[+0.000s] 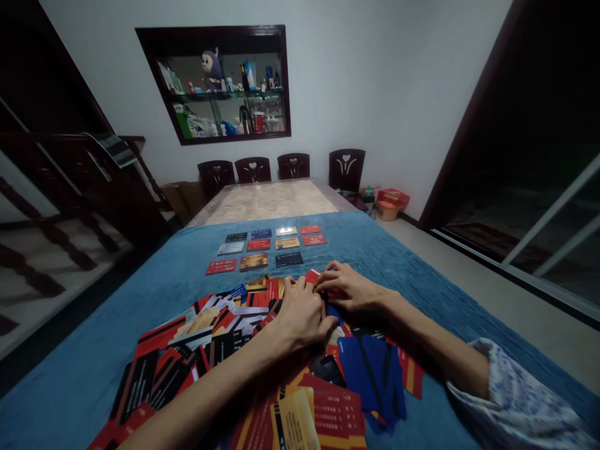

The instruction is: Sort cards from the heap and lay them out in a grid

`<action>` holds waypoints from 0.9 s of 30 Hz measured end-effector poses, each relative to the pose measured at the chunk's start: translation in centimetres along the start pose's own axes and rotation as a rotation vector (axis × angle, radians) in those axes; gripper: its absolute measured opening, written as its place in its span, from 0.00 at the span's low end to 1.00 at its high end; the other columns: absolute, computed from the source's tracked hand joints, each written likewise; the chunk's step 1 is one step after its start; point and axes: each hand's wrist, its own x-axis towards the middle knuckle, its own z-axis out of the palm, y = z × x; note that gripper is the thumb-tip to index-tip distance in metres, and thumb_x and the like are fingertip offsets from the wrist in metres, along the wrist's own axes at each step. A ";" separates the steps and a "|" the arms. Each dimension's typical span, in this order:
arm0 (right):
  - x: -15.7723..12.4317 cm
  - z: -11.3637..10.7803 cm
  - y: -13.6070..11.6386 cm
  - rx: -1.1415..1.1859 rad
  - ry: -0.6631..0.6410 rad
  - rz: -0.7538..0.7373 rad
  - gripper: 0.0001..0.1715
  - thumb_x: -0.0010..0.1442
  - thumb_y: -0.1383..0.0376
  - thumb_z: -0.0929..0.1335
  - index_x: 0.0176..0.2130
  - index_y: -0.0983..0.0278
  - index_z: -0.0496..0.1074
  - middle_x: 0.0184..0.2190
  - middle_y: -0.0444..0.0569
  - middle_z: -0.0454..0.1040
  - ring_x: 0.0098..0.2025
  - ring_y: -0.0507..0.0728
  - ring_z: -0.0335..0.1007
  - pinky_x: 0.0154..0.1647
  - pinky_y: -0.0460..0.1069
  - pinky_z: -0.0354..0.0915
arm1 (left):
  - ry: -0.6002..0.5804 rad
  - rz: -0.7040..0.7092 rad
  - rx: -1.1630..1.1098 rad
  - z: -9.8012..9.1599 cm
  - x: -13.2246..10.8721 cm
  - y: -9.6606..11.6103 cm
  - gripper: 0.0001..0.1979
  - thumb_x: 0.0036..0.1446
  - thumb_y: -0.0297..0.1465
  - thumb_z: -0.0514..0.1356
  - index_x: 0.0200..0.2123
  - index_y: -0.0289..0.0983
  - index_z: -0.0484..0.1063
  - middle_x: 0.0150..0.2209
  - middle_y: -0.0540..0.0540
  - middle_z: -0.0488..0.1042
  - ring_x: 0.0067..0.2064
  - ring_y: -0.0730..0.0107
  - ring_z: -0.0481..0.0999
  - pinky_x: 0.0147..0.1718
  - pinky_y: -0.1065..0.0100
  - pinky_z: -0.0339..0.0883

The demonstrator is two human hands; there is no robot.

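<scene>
A large heap of mixed cards [225, 350] lies on the blue cloth in front of me, with red, black, gold, white and blue ones overlapping. My left hand [302, 312] rests on the middle of the heap, its fingers bent over cards. Close beside it, my right hand [347, 286] has curled fingers at a red card [313, 275] on the heap's far edge; what its fingertips grip is hidden. Beyond the heap, several cards lie apart in rows, among them a red card [221, 267], a gold card [254, 262] and a dark blue card [289, 259].
The blue cloth [384, 250] covers the near part of a long table, whose marble-like top [276, 200] shows beyond. Dark chairs [347, 169] stand at the far end. A wall shelf [225, 94] holds bottles and a plush toy. Stair railings are at left.
</scene>
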 end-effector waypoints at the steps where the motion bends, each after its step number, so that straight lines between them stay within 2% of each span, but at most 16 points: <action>1: 0.0 0.1 0.0 -0.004 0.002 0.000 0.18 0.60 0.67 0.67 0.50 0.57 0.77 0.48 0.51 0.76 0.51 0.61 0.59 0.52 0.60 0.60 | 0.001 -0.010 0.002 0.0 0.0 0.0 0.26 0.61 0.48 0.55 0.47 0.32 0.76 0.49 0.32 0.75 0.51 0.46 0.67 0.50 0.45 0.57; 7: -0.1 0.5 0.1 -0.031 0.017 0.030 0.17 0.62 0.62 0.67 0.51 0.59 0.76 0.48 0.55 0.74 0.52 0.63 0.59 0.53 0.62 0.59 | -0.028 -0.109 0.029 0.2 0.1 -0.2 0.26 0.60 0.46 0.55 0.48 0.32 0.76 0.46 0.31 0.76 0.53 0.42 0.67 0.51 0.43 0.56; 14: -0.1 0.9 0.1 -0.025 0.032 0.064 0.14 0.64 0.62 0.67 0.48 0.60 0.76 0.46 0.54 0.74 0.51 0.62 0.60 0.52 0.60 0.59 | -0.046 -0.143 0.074 0.2 0.4 -0.3 0.18 0.59 0.36 0.53 0.40 0.33 0.79 0.44 0.32 0.77 0.48 0.46 0.70 0.49 0.45 0.58; 21: -0.1 1.4 0.3 -0.020 0.079 0.059 0.14 0.65 0.61 0.66 0.47 0.61 0.77 0.44 0.55 0.75 0.49 0.61 0.63 0.50 0.59 0.61 | -0.022 -0.079 0.073 0.9 0.6 -1.0 0.13 0.56 0.30 0.53 0.35 0.34 0.78 0.37 0.34 0.79 0.44 0.48 0.71 0.44 0.49 0.59; 27: -0.2 1.6 0.3 -0.024 0.108 0.036 0.14 0.66 0.61 0.66 0.48 0.62 0.76 0.45 0.55 0.75 0.48 0.60 0.63 0.50 0.58 0.61 | -0.043 -0.003 0.116 0.8 0.8 -1.2 0.14 0.58 0.31 0.53 0.33 0.32 0.78 0.36 0.33 0.78 0.42 0.51 0.72 0.46 0.51 0.57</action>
